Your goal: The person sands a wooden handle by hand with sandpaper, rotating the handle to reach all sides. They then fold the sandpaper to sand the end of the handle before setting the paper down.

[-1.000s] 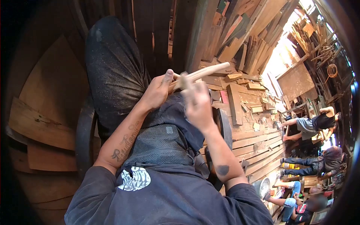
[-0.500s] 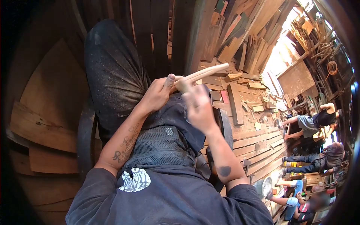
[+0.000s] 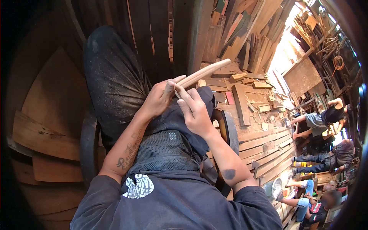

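One wooden piece [image 3: 209, 70] is in the left hand [image 3: 156, 100]; what the right hand's [image 3: 196, 115] grip holds, I cannot tell.

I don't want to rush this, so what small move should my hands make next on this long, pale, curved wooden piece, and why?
I'd probably slide your right hand slightly outward along the wooden piece. Your left hand appears to hold its near end, the right fingertips sit close by the left thumb, and the far end juts out free.
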Demonstrator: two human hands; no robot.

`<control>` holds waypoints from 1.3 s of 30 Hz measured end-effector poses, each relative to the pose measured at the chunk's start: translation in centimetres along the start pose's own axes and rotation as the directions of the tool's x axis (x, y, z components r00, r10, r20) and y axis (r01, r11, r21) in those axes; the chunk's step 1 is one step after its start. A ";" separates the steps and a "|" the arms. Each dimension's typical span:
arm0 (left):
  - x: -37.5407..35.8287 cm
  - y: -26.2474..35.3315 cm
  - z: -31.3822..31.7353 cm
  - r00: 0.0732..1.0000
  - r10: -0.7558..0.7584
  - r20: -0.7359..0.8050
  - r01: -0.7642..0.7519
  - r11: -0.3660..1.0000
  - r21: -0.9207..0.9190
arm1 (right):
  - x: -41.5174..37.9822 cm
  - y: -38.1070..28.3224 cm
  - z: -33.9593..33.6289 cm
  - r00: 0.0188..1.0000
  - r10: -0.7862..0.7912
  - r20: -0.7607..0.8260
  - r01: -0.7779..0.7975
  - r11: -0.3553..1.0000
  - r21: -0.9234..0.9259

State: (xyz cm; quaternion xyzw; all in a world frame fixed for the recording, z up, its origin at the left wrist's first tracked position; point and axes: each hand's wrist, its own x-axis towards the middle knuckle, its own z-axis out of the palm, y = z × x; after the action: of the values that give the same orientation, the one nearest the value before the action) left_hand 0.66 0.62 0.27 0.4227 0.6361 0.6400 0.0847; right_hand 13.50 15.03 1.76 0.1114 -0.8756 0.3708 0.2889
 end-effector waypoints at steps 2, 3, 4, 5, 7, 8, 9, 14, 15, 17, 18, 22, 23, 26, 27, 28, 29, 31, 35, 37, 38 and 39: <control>0.5 0.1 -0.4 0.999 0.054 0.002 -0.054 0.998 0.042 | 1.2 1.0 -1.4 0.991 -0.124 -0.053 0.119 0.989 -0.082; 0.4 0.1 -0.3 0.997 0.076 -0.003 -0.076 0.996 0.055 | 1.7 1.9 -2.4 0.982 -0.107 -0.157 0.091 0.990 -0.107; 0.3 0.3 -0.2 0.998 0.063 0.003 -0.063 0.996 0.068 | 2.4 2.5 -3.5 0.962 -0.089 -0.259 0.058 0.990 -0.125; 0.2 0.5 -0.1 0.999 0.050 0.010 -0.051 0.995 0.081 | 2.4 2.7 -5.1 0.947 0.071 -0.312 -0.118 0.984 -0.136; 0.1 0.9 0.1 0.999 0.024 0.028 -0.027 0.994 0.106 | 2.6 4.2 -5.7 0.889 0.116 -0.443 -0.157 0.986 -0.056; 0.1 0.7 0.1 0.999 0.022 0.033 -0.025 0.995 0.098 | 2.1 4.7 -5.4 0.912 0.095 -0.399 -0.126 0.991 -0.053; 0.1 0.6 0.2 0.999 0.019 0.038 -0.023 0.996 0.089 | 1.8 4.7 -5.2 0.932 0.073 -0.355 -0.096 0.994 -0.048; 0.1 -0.2 0.3 1.000 -0.006 0.028 0.007 0.998 -0.060 | 0.3 0.3 -1.4 0.999 0.041 -0.020 -0.040 0.998 0.049; 0.2 -0.2 0.4 1.000 -0.016 0.021 0.018 0.996 -0.088 | 0.6 0.6 -1.8 0.997 0.023 -0.069 -0.023 1.000 -0.004; 0.4 0.0 0.6 1.000 -0.011 0.016 0.012 0.999 -0.043 | 1.0 2.1 -3.2 0.985 0.008 -0.172 -0.015 0.999 -0.039; 0.4 0.0 0.6 0.999 -0.026 0.018 0.027 0.999 -0.041 | 1.4 2.2 -3.6 0.973 0.011 -0.229 -0.015 1.000 -0.016; 0.3 0.1 0.7 0.998 -0.054 0.021 0.055 0.995 -0.086 | 1.0 2.2 -3.1 0.980 -0.043 -0.197 0.051 0.998 0.037; 0.2 0.0 0.7 0.998 -0.057 0.024 0.059 0.991 -0.117 | 0.7 2.3 -2.5 0.984 -0.058 -0.168 0.070 0.995 0.067; 0.1 0.6 0.6 0.992 -0.111 0.067 0.123 0.969 -0.214 | 0.2 0.8 -1.5 0.998 -0.047 -0.040 0.047 0.999 0.012; 0.0 1.1 0.5 0.986 -0.146 0.079 0.160 0.961 -0.224 | 0.2 0.7 -1.2 0.999 -0.026 -0.047 0.027 0.999 0.034; 0.0 1.3 0.4 0.980 -0.180 0.090 0.196 0.952 -0.235 | 0.2 0.7 -1.3 0.998 -0.027 -0.054 0.028 0.999 0.032; 0.0 1.1 0.5 0.988 -0.133 0.080 0.147 0.969 -0.200 | 0.3 0.7 -1.4 0.998 -0.027 -0.059 0.029 0.999 0.032; 0.1 0.7 0.6 0.998 -0.041 0.053 0.047 0.990 -0.130 | 0.3 0.8 -1.7 0.997 -0.031 -0.067 0.033 0.999 0.032; -0.1 0.7 0.4 0.997 -0.052 0.065 0.050 0.998 0.040 | 0.1 0.3 -1.7 1.000 -0.010 -0.022 0.011 0.999 0.053; -0.1 0.2 0.3 0.995 -0.069 0.072 0.063 0.995 0.083 | 0.0 0.0 -1.4 1.000 -0.021 0.021 0.020 0.998 0.059; 0.0 -0.3 0.4 0.997 -0.026 0.069 0.020 0.996 0.089 | -0.1 0.1 -0.9 0.998 -0.042 0.038 0.040 0.997 0.059; 0.1 -0.6 0.5 0.998 0.016 0.067 -0.023 0.995 0.095 | -0.2 0.1 -0.6 0.996 -0.063 0.055 0.060 0.996 0.058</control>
State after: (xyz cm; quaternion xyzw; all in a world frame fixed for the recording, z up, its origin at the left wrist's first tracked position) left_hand 0.71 1.15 -0.31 0.4535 0.6586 0.5952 0.0794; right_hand 13.88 15.56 1.91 0.1571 -0.8687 0.3829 0.2720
